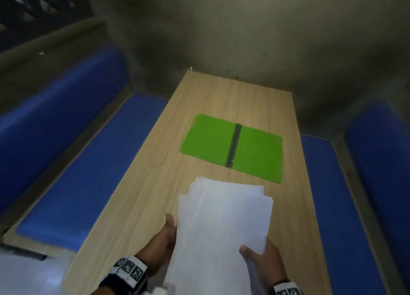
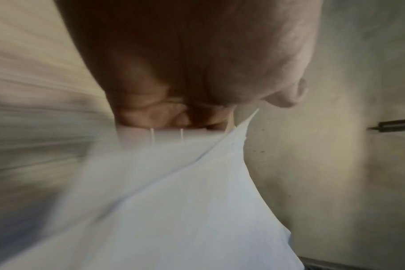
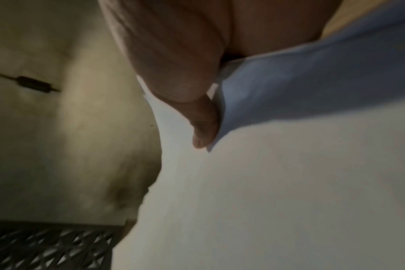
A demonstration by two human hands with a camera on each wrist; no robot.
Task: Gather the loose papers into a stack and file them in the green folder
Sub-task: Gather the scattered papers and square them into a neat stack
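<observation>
A stack of white papers (image 1: 224, 223) is held above the near half of the wooden table (image 1: 142, 184), its far edges slightly fanned. My left hand (image 1: 165, 235) grips the stack's left edge, thumb beside the sheets; in the left wrist view the papers (image 2: 185, 210) run under the palm and the fingers (image 2: 150, 111) curl at their edge. My right hand (image 1: 259, 261) pinches the near right corner, thumb on top; the right wrist view shows the thumb (image 3: 204, 127) pressed on the sheets (image 3: 289, 173). The green folder (image 1: 235, 147) lies open and flat beyond the stack, dark spine in the middle.
Blue padded benches (image 1: 88, 161) run along the left and right (image 1: 346, 206) of the narrow table. A grey wall (image 1: 244, 39) closes the far end. A dark lattice grille (image 1: 33, 2) shows at top left.
</observation>
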